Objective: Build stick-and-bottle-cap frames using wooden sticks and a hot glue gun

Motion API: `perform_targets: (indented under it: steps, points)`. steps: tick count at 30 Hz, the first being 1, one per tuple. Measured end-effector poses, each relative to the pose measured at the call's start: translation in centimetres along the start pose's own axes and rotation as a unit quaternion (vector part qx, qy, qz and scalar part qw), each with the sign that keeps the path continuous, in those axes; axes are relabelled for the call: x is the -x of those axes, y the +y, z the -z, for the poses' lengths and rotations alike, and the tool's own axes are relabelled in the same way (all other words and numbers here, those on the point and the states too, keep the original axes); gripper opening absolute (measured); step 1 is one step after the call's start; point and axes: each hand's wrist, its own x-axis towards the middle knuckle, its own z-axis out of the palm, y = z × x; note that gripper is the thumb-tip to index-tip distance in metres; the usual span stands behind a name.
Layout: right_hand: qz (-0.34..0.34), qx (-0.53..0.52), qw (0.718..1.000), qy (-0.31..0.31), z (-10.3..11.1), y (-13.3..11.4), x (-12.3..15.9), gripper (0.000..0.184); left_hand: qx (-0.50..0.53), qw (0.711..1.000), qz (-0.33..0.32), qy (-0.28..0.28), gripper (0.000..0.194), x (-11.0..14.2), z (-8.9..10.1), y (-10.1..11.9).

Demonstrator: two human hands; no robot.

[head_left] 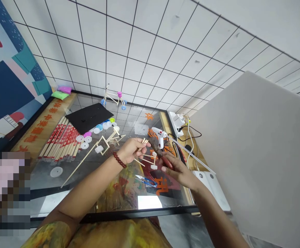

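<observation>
My left hand (134, 150) is closed around a few short wooden stick pieces (145, 141), their ends showing past the fingertips. My right hand (175, 169) grips red-handled pliers (168, 163), whose dark jaws are close to the stick ends; whether they touch I cannot tell. Below and between the hands lies a small stick frame (147, 160) with white caps, partly hidden. Left of my left hand rests a larger stick structure (108, 140) with a white cap and a long stick. Blue-handled thread snips (146, 181) lie on the glass tabletop (124, 201) nearer to me.
A white glue gun (160, 136) stands beyond my right hand, near cables and a power strip (177, 120). Leftward are red-wrapped chopsticks (62, 139), a black sheet (89, 117) and several bottle caps (84, 145). A stick model (114, 98) stands at the back. A pale panel (258, 151) rises at right.
</observation>
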Motion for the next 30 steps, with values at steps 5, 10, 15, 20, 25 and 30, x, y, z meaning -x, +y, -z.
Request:
perform_targets:
  steps: [5, 10, 15, 20, 25, 30]
  points:
    - [0.001, 0.018, 1.000, 0.000, 0.1, 0.1, 0.1, 0.022, 0.032, 0.999, 0.030, -0.002, 0.010, -0.1, 0.1, 0.0]
    - [0.022, 0.070, 0.997, 0.041, -0.3, 0.7, 0.2, 0.015, -0.005, 1.000, 0.010, 0.006, 0.008, 0.0, -0.2, -0.1]
    - [0.030, 0.112, 0.991, 0.068, -0.8, 1.1, 0.2, 0.007, -0.087, 0.994, -0.067, 0.024, 0.009, 0.0, -0.5, -0.6]
    - [0.046, 0.136, 0.987, 0.077, -0.7, 0.8, 0.4, 0.007, -0.135, 0.983, -0.120, 0.037, 0.009, -0.1, -0.9, -1.3]
    - [0.024, 0.139, 0.987, 0.070, -0.3, 0.3, 0.6, 0.015, -0.138, 0.979, -0.146, 0.038, 0.009, -0.4, -1.2, -1.9]
    - [0.002, 0.135, 0.988, 0.075, -0.4, 0.5, 0.4, 0.024, -0.146, 0.974, -0.173, 0.025, 0.010, -0.5, -1.2, -1.8]
